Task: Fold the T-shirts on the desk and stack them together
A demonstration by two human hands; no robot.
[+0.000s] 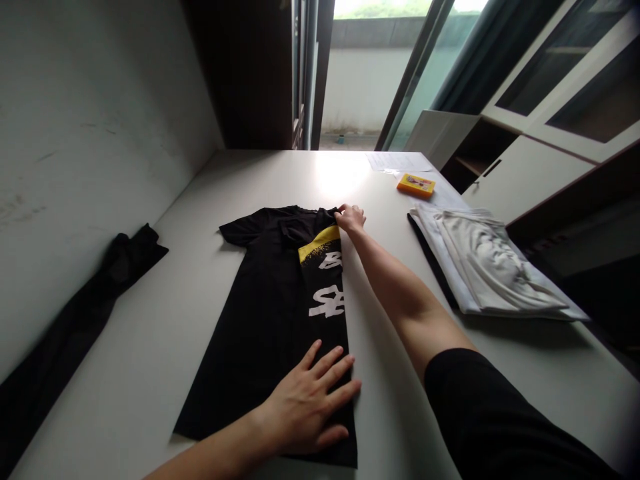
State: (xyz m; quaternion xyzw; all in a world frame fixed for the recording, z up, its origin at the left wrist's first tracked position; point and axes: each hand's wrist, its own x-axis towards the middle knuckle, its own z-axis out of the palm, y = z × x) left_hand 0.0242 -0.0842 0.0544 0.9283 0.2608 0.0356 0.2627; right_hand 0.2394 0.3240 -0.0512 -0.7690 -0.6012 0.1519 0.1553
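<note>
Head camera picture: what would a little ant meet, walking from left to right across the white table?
Dark cloth → black shirt → yellow-orange box → stack of folded cloth.

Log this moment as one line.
left hand: flat on black shirt | right hand: touching its upper right corner | shirt: folded lengthwise | tabletop right: orange-yellow box, folded white fabric

The black short-sleeved T-shirt point(245, 320) is matt cloth, mostly smooth, with a yellow-and-white print point(327, 308). The stack of folded white garments point(480, 260) is matt, softly creased cloth. The flat white worktop point(175, 287) is smooth, with a glossy sheen; the thin white rectangular sheet point(400, 161) looks like paper.
</note>
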